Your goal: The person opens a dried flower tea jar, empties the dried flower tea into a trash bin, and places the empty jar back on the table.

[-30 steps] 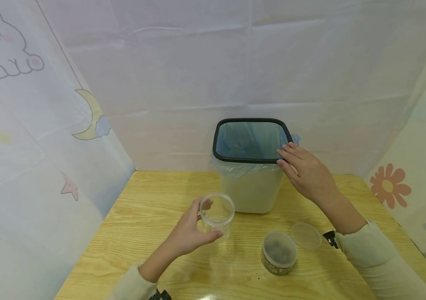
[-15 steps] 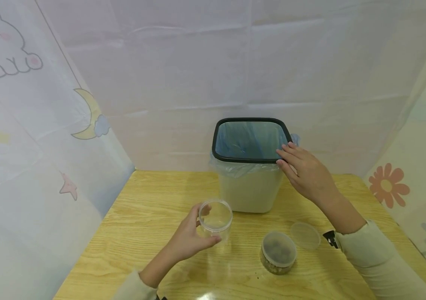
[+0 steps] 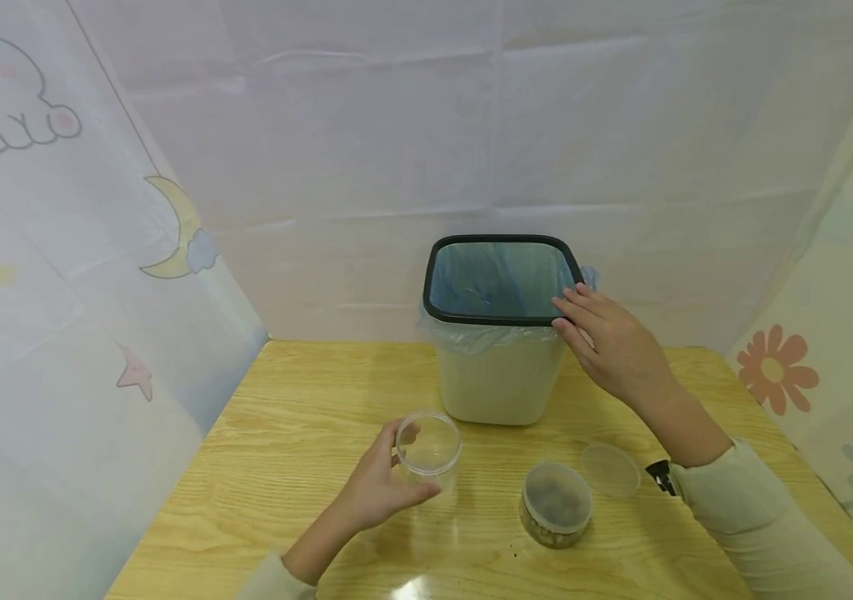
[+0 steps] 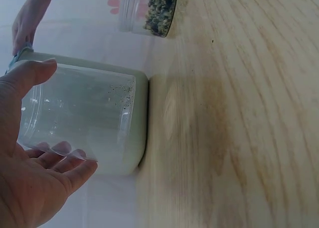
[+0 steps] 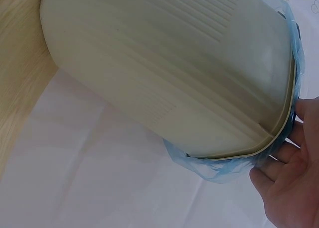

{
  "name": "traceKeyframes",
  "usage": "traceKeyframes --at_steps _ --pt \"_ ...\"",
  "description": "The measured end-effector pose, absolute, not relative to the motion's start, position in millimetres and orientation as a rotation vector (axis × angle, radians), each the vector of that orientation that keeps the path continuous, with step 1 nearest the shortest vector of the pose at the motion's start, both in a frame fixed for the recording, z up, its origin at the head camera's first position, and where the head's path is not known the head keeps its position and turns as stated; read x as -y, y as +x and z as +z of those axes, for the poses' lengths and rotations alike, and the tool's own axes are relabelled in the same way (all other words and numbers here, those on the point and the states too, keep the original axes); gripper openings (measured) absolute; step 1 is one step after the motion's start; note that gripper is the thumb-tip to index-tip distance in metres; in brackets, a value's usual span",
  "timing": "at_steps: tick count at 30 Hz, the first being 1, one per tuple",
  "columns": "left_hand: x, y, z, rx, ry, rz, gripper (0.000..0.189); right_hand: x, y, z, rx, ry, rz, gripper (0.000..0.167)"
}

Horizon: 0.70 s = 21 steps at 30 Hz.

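Fingers [image 4: 79, 175] of the left hand [image 3: 374, 487] are gripping a clear tub [image 3: 430, 467] in a wide curl, while those of the right hand [image 3: 617, 350], fairly straight, are touching the bin rim [image 3: 497, 320].

Bare left hand [image 3: 380, 487] low and near, palm turned inward, thumb [image 4: 32, 76] apart from the loosely curled fingers [image 4: 75, 173]; pale cream fabric sleeve [image 3: 276, 581] ends short of the wrist. Bare right hand [image 3: 617, 346] reaches farther forward, back uppermost, fingers nearly straight, close together. Its forearm slants in from lower right, similarly sleeved, wrist exposed.
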<state>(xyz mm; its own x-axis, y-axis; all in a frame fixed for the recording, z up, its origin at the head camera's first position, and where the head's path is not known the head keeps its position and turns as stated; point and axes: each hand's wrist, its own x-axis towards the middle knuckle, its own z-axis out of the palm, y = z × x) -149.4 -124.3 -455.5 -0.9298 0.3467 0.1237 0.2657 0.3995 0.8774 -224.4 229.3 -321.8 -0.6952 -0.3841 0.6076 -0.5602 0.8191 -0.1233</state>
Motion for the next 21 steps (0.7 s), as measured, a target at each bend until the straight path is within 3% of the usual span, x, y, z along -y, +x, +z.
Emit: traceKeyframes --at_steps 21 --pt "132.3 -145.0 -468.0 -2.522 0.555 1.58 0.1 -229.3 -220.9 -320.0 2.455 0.696 0.403 0.046"
